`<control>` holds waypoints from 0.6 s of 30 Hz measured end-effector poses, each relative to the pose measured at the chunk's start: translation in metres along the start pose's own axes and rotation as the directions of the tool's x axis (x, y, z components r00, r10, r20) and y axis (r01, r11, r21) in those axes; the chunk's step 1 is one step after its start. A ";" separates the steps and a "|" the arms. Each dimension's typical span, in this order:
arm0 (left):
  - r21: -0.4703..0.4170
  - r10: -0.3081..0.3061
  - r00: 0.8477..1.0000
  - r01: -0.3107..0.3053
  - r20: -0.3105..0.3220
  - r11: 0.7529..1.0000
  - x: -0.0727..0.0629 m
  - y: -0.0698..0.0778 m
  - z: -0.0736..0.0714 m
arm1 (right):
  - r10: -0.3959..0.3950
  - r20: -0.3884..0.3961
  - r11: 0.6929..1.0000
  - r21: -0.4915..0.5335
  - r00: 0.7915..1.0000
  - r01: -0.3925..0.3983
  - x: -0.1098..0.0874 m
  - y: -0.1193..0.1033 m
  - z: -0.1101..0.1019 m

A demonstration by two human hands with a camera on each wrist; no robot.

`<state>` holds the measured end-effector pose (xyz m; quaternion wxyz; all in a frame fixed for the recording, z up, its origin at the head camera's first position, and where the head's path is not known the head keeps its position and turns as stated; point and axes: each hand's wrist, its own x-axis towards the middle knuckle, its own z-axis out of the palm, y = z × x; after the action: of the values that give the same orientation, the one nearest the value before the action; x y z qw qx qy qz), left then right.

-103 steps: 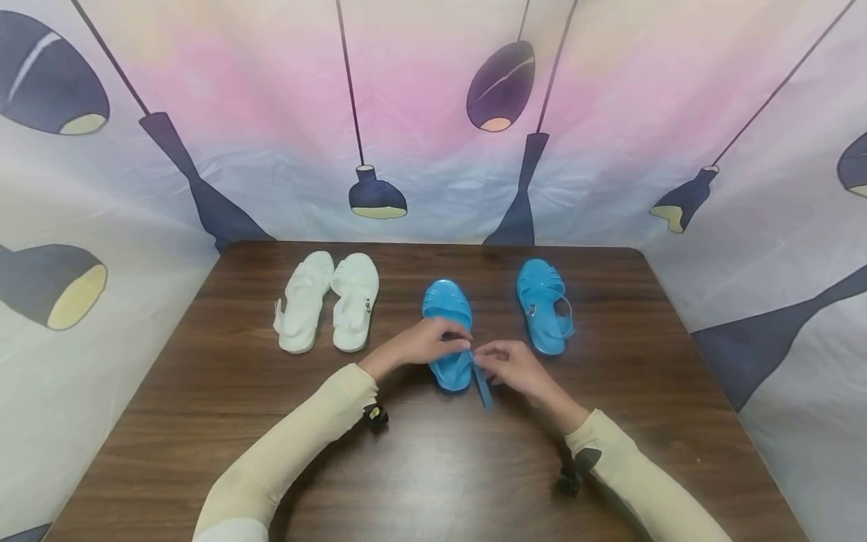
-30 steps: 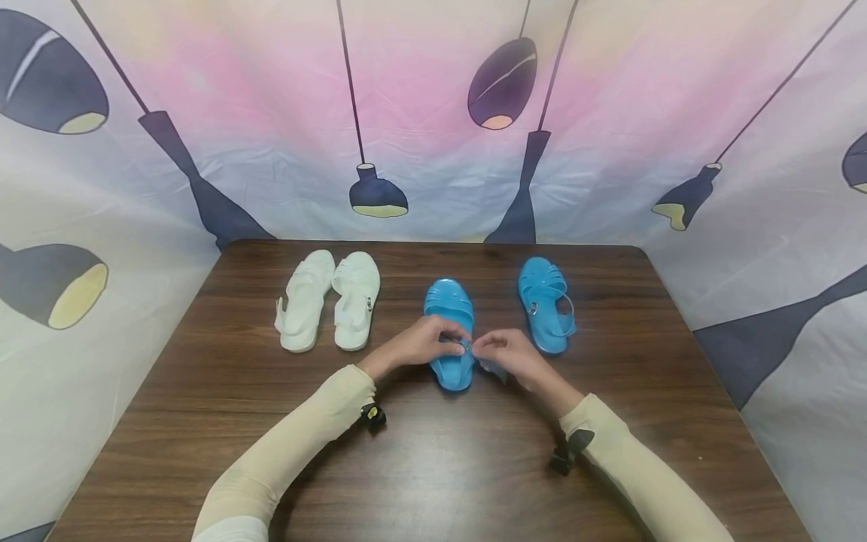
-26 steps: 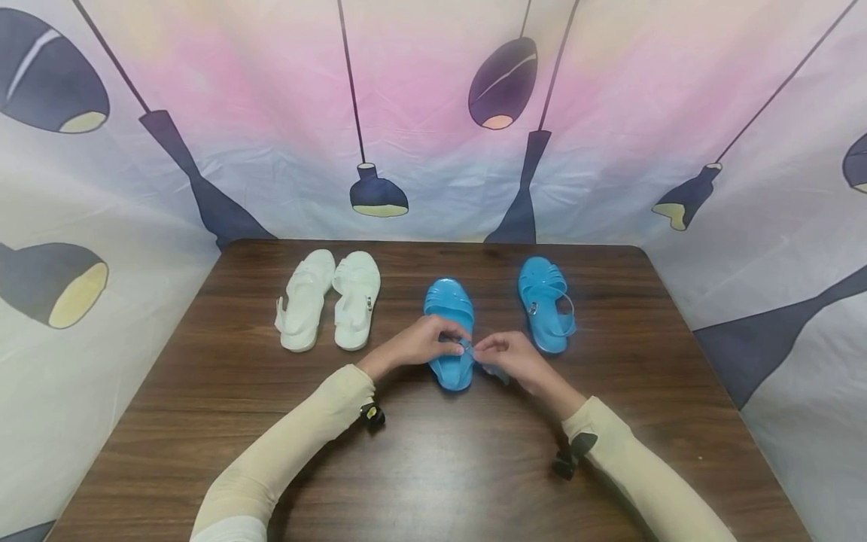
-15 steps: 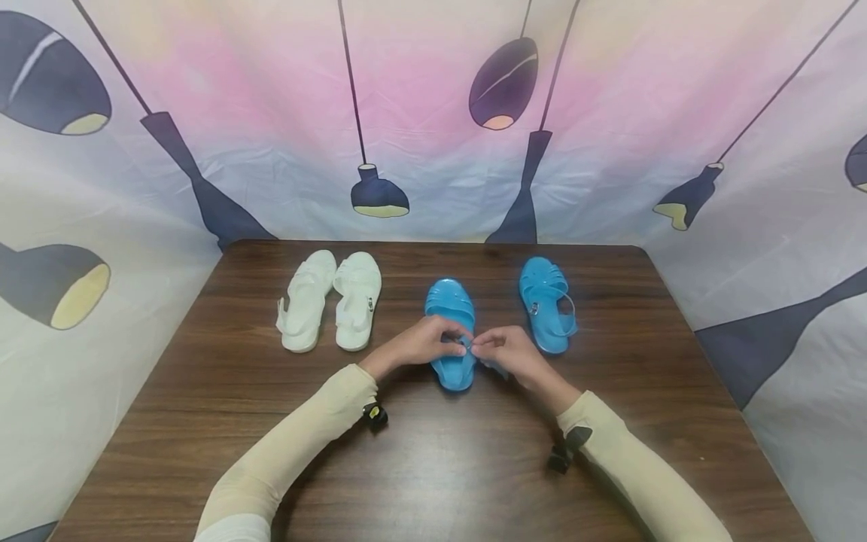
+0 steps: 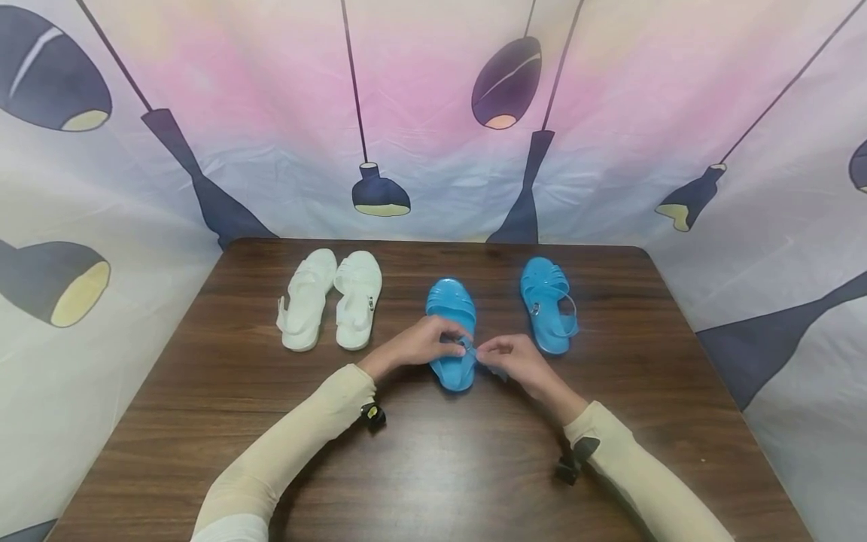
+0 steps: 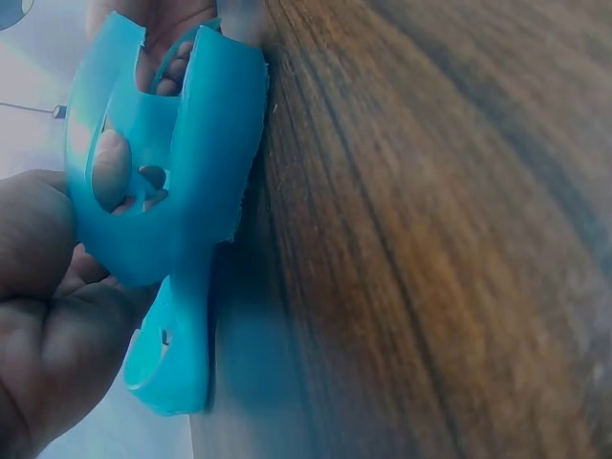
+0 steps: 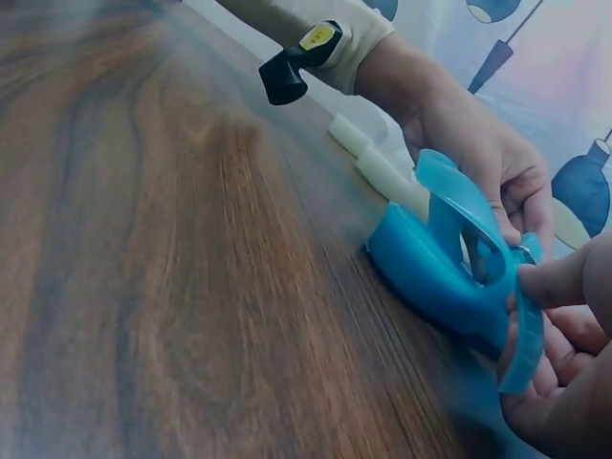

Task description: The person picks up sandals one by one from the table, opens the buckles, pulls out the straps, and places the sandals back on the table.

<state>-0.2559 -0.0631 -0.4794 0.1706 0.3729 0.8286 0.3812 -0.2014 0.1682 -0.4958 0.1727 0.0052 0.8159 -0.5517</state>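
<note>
A blue sandal [image 5: 452, 299] lies at the middle of the table, toe toward the back. My left hand [image 5: 423, 340] reaches over its left side and pinches it near the small metal buckle [image 7: 524, 251] with thumb and fingers. At the sandal's right side, my right hand [image 5: 516, 357] pinches the ankle strap [image 7: 524, 344] between thumb and fingers, close to the buckle. The strap's loose end hangs down past the right fingers. From the left wrist view, the heel cup [image 6: 215, 134] stands in front of the fingers and partly hides them. Whether the strap passes through the buckle, I cannot tell.
A second blue sandal [image 5: 546, 305], its strap looped at the heel, lies to the right. Two white sandals, a left one [image 5: 308, 299] and a right one [image 5: 357, 299], lie side by side at left. The brown wooden table [image 5: 433, 467] meets a printed curtain [image 5: 433, 113] behind.
The strap hung toward the front earlier; now its end lies behind the right fingers. Over the last half second, the right hand has drawn slightly right. The left hand stays in place.
</note>
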 end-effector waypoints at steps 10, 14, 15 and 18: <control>0.020 0.012 1.000 -0.012 -0.003 1.000 0.004 0.001 0.000 | 0.014 -0.046 1.000 0.023 0.999 -0.013 0.005 -0.009 0.005; 0.022 0.012 1.000 -0.011 -0.012 1.000 0.003 0.000 -0.001 | 0.016 -0.013 1.000 0.025 1.000 -0.016 0.003 -0.007 0.003; 0.024 0.012 1.000 -0.011 -0.014 1.000 0.002 0.000 -0.001 | 0.017 -0.003 0.999 0.028 1.000 -0.017 0.003 -0.006 0.002; 0.026 0.019 1.000 -0.018 -0.018 1.000 0.001 -0.001 -0.001 | 0.027 0.011 0.999 0.033 1.000 -0.027 0.000 -0.003 0.001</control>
<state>-0.2575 -0.0634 -0.4794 0.1547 0.3792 0.8314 0.3755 -0.2022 0.1663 -0.4934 0.1844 0.0160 0.8056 -0.5628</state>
